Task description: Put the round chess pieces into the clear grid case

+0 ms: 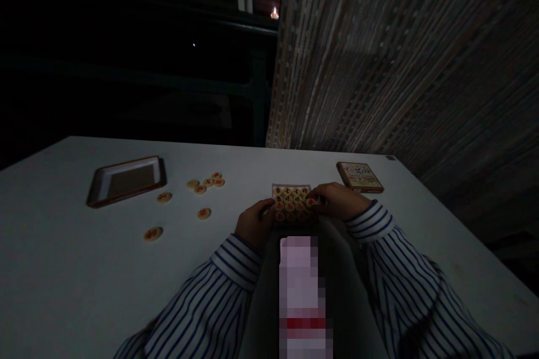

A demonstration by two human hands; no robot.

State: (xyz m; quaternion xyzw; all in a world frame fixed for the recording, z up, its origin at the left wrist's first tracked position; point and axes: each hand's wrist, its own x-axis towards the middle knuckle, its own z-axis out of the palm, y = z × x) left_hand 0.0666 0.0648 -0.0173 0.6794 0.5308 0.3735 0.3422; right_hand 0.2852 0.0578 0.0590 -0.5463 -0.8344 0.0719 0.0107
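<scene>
A small box filled with rows of round Chinese chess pieces, some marked black and some red, is in front of me at the near side of the table. My left hand grips the box's left side, thumb on the edge. At the right end, the fingers of my right hand close around a red-marked Chinese chess piece over the box. Whether that piece is lifted or seated in its row, I cannot tell. Shadow hides the box's lower edge.
On the white table, an open brown-edged tray lies at the left. Several loose red-marked pieces are scattered between tray and box. A flat printed box sits back right. Behind hangs a string curtain. The light is dim.
</scene>
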